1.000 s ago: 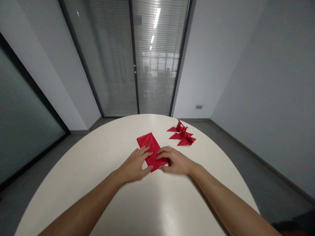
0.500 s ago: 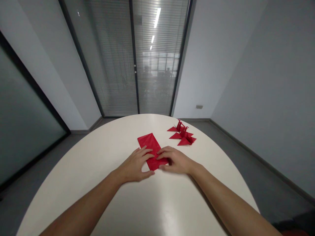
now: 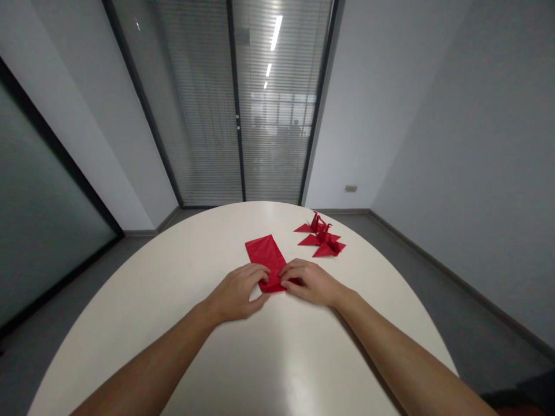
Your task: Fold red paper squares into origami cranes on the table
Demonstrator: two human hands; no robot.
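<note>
A red sheet of paper (image 3: 265, 255), folded into a long rectangle, lies on the white round table (image 3: 182, 271). My left hand (image 3: 237, 292) rests flat on its near left corner, fingers stretched across the paper. My right hand (image 3: 309, 281) presses the near right corner, fingers curled down onto the paper's edge. The near end of the sheet is hidden under both hands.
Several folded red paper cranes (image 3: 321, 237) sit in a cluster on the table, right of and beyond the sheet. Glass doors with blinds stand behind the table; grey walls are to the right.
The paper has turned to lie straighter away from me and shifted slightly farther off. Both hands have drawn closer together over its near end.
</note>
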